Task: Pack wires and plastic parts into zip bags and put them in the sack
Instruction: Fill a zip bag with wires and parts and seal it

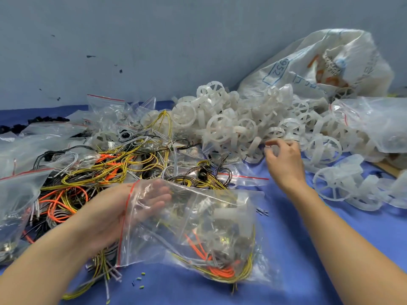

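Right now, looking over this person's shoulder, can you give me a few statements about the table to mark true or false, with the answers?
1. The left hand reaches into the open zip bag. True.
2. That zip bag has no wires in it yet. False: orange and yellow wires already lie in it.
3. The right hand is at the pile of white plastic wheels. True.
4. The sack lies on the left side of the table. False: it is at the far right, against the wall.
5. The table cover is red. False: it is blue.
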